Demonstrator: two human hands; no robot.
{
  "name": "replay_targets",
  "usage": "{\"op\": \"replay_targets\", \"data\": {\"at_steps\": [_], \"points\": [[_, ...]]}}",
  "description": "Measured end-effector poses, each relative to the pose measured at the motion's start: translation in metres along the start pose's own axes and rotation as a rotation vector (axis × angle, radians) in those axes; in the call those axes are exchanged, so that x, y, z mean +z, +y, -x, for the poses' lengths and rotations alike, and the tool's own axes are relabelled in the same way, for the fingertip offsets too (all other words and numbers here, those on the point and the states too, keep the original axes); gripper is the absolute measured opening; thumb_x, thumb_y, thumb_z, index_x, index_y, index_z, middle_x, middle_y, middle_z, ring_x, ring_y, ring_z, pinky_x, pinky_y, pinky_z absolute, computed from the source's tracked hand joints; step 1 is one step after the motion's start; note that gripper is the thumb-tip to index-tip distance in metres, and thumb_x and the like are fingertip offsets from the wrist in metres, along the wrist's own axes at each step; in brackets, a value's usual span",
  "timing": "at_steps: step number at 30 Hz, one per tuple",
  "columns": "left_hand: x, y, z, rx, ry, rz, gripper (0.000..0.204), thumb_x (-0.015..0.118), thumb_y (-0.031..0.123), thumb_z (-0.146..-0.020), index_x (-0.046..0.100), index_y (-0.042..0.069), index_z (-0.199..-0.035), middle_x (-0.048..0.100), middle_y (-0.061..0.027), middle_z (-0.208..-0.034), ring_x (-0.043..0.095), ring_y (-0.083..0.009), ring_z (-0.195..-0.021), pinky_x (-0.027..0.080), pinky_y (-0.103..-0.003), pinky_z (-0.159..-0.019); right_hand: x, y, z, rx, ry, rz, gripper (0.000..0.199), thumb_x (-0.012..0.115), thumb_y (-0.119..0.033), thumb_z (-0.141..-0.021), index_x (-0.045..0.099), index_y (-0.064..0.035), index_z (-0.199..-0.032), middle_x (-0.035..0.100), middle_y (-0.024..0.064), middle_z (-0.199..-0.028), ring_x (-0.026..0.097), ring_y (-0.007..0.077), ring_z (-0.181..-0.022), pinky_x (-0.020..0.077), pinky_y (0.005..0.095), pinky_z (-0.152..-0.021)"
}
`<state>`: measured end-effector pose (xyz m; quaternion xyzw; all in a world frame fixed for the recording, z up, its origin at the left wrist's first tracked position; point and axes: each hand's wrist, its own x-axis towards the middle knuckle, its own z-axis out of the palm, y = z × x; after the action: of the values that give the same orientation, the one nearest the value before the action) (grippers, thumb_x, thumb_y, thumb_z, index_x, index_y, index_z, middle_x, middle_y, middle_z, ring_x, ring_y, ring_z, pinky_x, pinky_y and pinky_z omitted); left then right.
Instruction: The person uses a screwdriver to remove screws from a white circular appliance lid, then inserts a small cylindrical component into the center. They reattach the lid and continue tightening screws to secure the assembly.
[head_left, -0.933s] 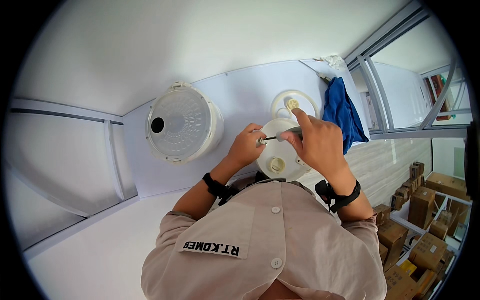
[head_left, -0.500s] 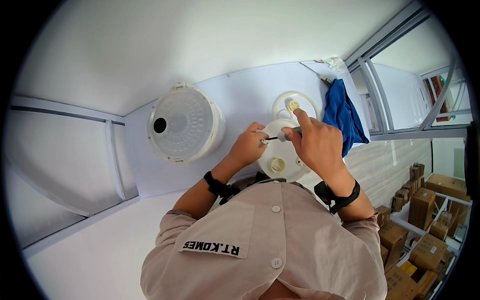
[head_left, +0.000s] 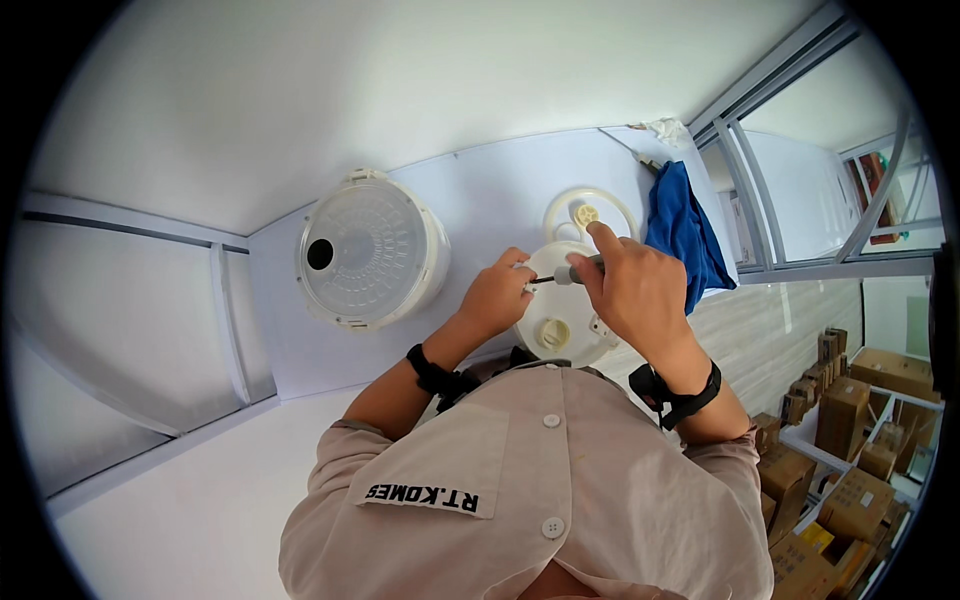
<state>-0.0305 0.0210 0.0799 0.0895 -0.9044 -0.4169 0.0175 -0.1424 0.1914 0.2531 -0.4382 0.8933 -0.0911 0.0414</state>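
Observation:
My right hand (head_left: 640,292) is wrapped round the grey handle of a screwdriver (head_left: 563,275). Its dark shaft points left, with the tip at a small white part (head_left: 529,286). That part is pinched in the fingers of my left hand (head_left: 495,298), which hide most of it. Beneath both hands lies a round white plastic lid (head_left: 580,349), close to my body, with a cream knob (head_left: 553,334) on its near side. Just beyond it is a pale ring (head_left: 622,200) with a yellowish round piece (head_left: 586,214) near its middle.
A white bucket (head_left: 433,265) with a translucent lid (head_left: 372,245) and a dark round hole stands on the left of the white table (head_left: 490,170). Blue cloth (head_left: 686,225) lies at the right edge. Cardboard boxes (head_left: 843,408) fill shelves at the lower right.
The screwdriver and my right thumb have shifted very slightly, and more of the grey handle shows. My left hand keeps its pinch on the small white part.

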Motion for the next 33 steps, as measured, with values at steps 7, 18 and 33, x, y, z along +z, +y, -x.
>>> {"op": "replay_targets", "data": {"at_steps": [7, 18, 33], "points": [[0.001, -0.005, 0.002, 0.011, 0.017, 0.028, 0.025, 0.076, 0.012, -0.082, 0.076, 0.005, -0.106, 0.063, -0.0134, -0.132, 0.071, -0.0363, -0.098, 0.058, -0.046, -0.088, 0.011, 0.017, 0.003, -0.389, 0.178, -0.287, 0.054, 0.080, -0.029, -0.087, 0.059, -0.0054, -0.131, 0.065, 0.0165, -0.100, 0.070, 0.0333, -0.085, 0.0540, 0.0414, -0.063], [0.001, -0.004, 0.002, -0.017, 0.026, 0.058, 0.026, 0.076, 0.012, -0.082, 0.078, 0.004, -0.106, 0.065, -0.0137, -0.131, 0.070, -0.0354, -0.102, 0.057, -0.044, -0.090, 0.007, 0.015, 0.001, -0.413, 0.259, -0.327, 0.051, 0.080, -0.027, -0.088, 0.059, -0.0046, -0.129, 0.068, 0.0161, -0.092, 0.070, 0.0342, -0.072, 0.0524, 0.0418, -0.056], [0.002, -0.003, 0.006, 0.000, 0.060, 0.043, 0.023, 0.074, 0.008, -0.082, 0.077, 0.002, -0.103, 0.065, -0.0126, -0.131, 0.072, -0.0346, -0.097, 0.058, -0.045, -0.088, 0.005, 0.016, 0.011, -0.294, 0.053, -0.288, 0.036, 0.082, -0.014, -0.083, 0.062, -0.0069, -0.112, 0.064, 0.0141, -0.094, 0.070, 0.0353, -0.080, 0.0544, 0.0423, -0.064]]}}
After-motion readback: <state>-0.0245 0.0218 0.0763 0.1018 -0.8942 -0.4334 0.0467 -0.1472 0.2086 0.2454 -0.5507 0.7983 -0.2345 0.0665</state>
